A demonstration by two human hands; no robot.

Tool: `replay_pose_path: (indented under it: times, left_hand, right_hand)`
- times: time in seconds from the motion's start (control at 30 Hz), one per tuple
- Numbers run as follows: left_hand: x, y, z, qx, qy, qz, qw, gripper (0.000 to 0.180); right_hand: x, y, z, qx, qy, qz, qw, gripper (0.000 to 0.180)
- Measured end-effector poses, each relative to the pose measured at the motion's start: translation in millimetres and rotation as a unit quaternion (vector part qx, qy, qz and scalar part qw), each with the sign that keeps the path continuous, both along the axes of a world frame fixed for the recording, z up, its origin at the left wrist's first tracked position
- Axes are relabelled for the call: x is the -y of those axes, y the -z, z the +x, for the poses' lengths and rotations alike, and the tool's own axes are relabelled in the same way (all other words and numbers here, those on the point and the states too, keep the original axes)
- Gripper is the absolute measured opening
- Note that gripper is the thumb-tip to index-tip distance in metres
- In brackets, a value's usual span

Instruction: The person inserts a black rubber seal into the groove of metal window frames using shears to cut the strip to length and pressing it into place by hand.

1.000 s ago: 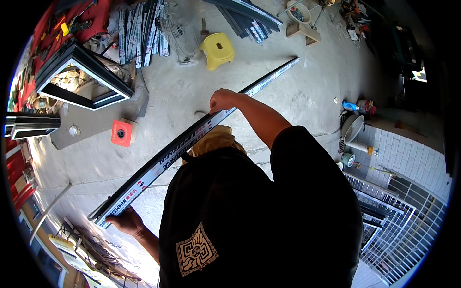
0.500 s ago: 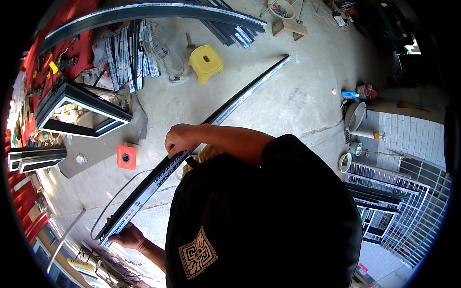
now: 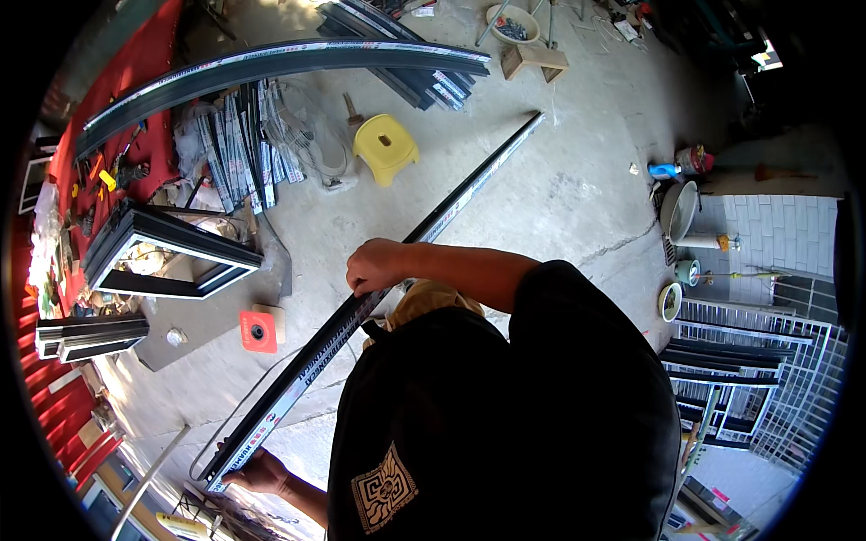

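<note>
A long black aluminium profile (image 3: 316, 352) with a printed white protective strip slants across the middle, from lower left to upper right. Over its middle, my right hand (image 3: 375, 265) is closed with the fingers curled down around the edge. Near the lower-left end, my left hand (image 3: 260, 472) grips the profile from beneath, thumb along the white strip. A thin dark cable (image 3: 236, 410) loops beside that end. My torso in a black shirt (image 3: 505, 406) hides part of what lies below. A red square object with a dark round centre (image 3: 259, 333) lies left of the profile.
A yellow stool (image 3: 386, 149) stands beyond the profile. Black frames (image 3: 171, 252) sit at the left, near bundled profile pieces (image 3: 239, 149). Another long profile (image 3: 289, 68) crosses the far side. A wooden stool (image 3: 535, 63) is at the far right; metal grating (image 3: 803, 397) lies right.
The view has turned, so the surroundings sit lower and mostly further right in the picture. Both hands still hold the profile, at about the same places along it.
</note>
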State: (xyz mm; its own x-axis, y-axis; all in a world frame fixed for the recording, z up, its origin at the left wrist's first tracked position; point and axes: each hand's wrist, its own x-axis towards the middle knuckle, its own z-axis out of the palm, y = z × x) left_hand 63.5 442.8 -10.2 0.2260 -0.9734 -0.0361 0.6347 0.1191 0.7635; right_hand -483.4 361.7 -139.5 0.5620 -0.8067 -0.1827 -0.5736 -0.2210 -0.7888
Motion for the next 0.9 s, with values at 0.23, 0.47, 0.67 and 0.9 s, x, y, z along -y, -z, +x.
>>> replay_pose_path:
  times: [0.23, 0.47, 0.67, 0.9]
  left_hand:
    - [3, -11, -4, 0.027, 0.037, -0.02, 0.999, 0.066]
    - [2, -9, -3, 0.023, 0.018, -0.002, 1.0, 0.07]
    - [7, -11, 5, 0.063, 0.012, -0.001, 0.998, 0.072]
    - [4, -12, -1, 0.031, 0.026, -0.01, 0.999, 0.07]
  right_hand:
    - [-1, -2, -11, -0.005, -0.031, -0.033, 0.999, 0.019]
    - [-12, 40, -73, -0.074, -0.028, -0.071, 0.994, 0.015]
    - [-28, 93, -166, -0.219, 0.023, -0.085, 0.972, 0.012]
    - [-20, 57, -109, -0.18, -0.037, -0.128, 0.975, 0.021]
